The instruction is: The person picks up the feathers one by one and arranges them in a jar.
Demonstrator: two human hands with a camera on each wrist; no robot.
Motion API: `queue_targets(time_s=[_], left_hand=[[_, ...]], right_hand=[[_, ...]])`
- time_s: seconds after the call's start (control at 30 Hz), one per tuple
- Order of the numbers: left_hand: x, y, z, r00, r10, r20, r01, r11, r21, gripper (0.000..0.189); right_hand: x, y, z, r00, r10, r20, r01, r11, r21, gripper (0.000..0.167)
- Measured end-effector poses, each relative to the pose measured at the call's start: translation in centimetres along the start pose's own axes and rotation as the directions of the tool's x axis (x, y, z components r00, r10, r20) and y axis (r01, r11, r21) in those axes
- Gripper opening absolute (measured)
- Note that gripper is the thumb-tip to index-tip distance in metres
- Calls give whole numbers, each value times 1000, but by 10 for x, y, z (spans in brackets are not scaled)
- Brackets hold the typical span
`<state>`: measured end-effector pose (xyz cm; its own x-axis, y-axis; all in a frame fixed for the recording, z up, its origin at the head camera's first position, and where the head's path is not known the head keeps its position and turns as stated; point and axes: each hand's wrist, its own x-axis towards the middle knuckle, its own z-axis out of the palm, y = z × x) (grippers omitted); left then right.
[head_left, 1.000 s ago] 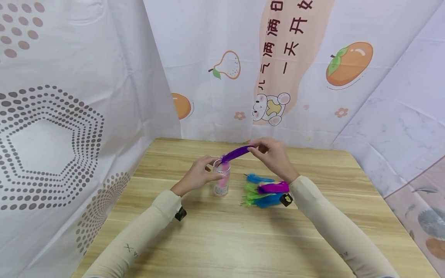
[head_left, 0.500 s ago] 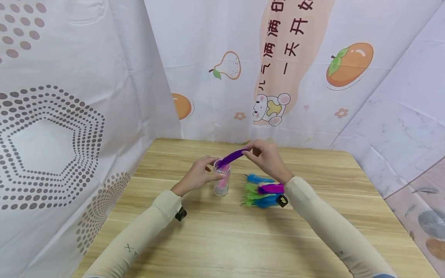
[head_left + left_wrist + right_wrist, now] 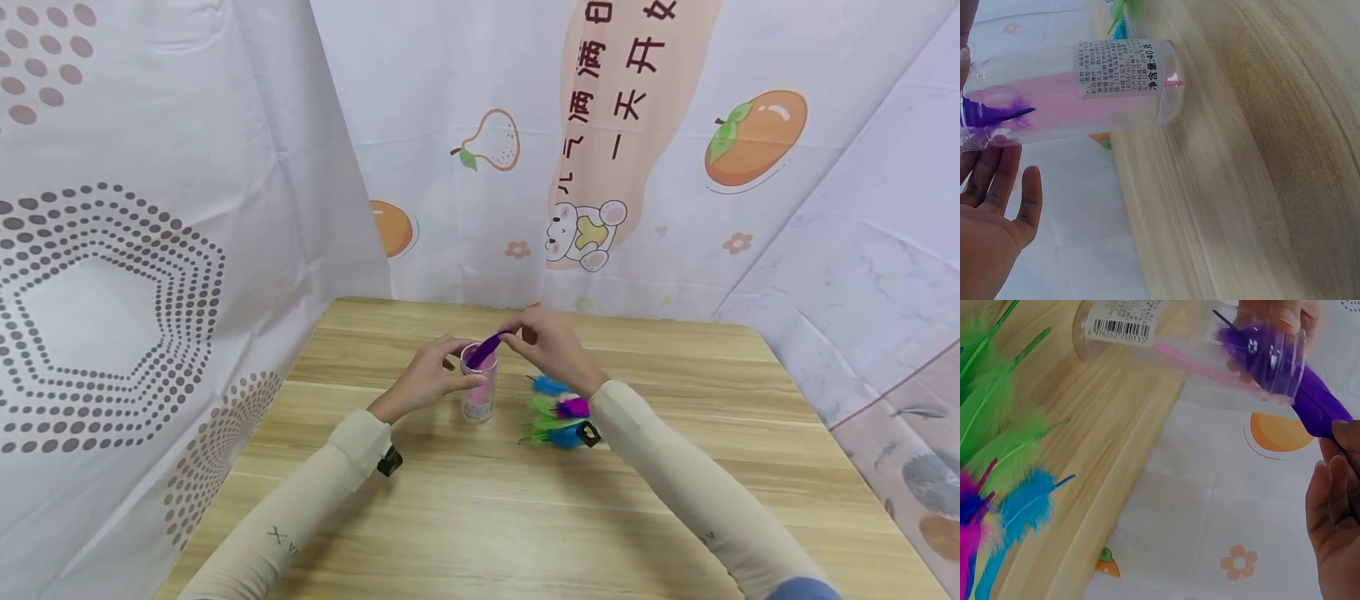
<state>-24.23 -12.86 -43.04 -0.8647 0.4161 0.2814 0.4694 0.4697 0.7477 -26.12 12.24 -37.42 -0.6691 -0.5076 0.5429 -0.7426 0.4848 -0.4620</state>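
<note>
A clear plastic jar (image 3: 477, 408) with a printed label stands upright on the table, and a pink feather (image 3: 1054, 94) is inside it. My left hand (image 3: 430, 377) grips the jar near its rim, thumb on the near side and fingers behind. Between thumb and fingertips my right hand (image 3: 551, 343) pinches the upper end of a purple feather (image 3: 1319, 403). Its quill and fluffy lower part are inside the jar's mouth, while the top sticks out above the rim. Beside the jar, partly under my right forearm, lie green feathers (image 3: 997, 412), blue feathers (image 3: 1025, 503) and a magenta feather (image 3: 573, 407).
The wooden table (image 3: 480, 517) carries the jar and the loose feathers. A white printed curtain (image 3: 450, 208) hangs at the table's far edge, and another dotted cloth (image 3: 97, 317) hangs on the left.
My right hand has moved left and slightly down, carrying the purple feather deeper into the jar. The left hand and jar have stayed in place.
</note>
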Motion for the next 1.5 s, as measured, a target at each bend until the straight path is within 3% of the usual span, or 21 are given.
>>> queue_targets(time_s=[0.67,0.9,1.27,1.5], left_hand=[[0,1,-1,1000,11,4,-11,1000,16,56],[0,0,0,1000,24,-2,-24,1000,5,56],[1,-1,0,1000,23,-1,-23,1000,2,58],[0,-2,0,1000,20,0,-20,1000,2,59]], right_hand=[[14,-7,26,995,44,93,-45,999,7,8],[17,-8,32,992,10,129,-5,999,-40,4],[19,-11,36,982,69,178,-63,997,-40,8],[16,-12,33,985,50,165,-45,998,-34,8]])
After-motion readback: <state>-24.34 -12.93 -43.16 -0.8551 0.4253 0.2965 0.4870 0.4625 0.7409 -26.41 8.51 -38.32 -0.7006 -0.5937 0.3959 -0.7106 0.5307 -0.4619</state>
